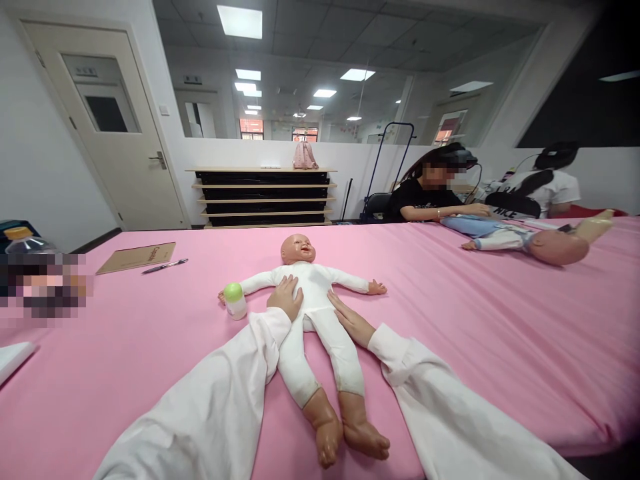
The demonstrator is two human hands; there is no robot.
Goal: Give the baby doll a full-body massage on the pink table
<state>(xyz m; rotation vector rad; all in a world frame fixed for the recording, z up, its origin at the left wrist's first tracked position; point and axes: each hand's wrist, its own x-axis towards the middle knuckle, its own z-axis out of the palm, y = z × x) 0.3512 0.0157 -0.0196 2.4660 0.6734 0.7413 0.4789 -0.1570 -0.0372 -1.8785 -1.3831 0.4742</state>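
Note:
A baby doll [316, 283] with a white cloth body lies face up on the pink-covered table, arms spread and feet towards me. My left hand [286, 298] rests flat on the left side of its torso, fingers stretched out. Against the right side of its waist lies my right hand [351, 319], fingers straight and close together. Neither hand appears to grip anything. A small bottle with a green cap [235, 301] stands by the doll's hand on the left, apart from my own hand.
Farther left on the pink cloth [190, 373] are a brown notebook [137, 257] and a pen [165, 266]. A capped plastic bottle [24, 240] stands at the left edge. At right, a person [433, 190] touches another doll [555, 247] in blue clothes; a second person [543, 183] sits behind.

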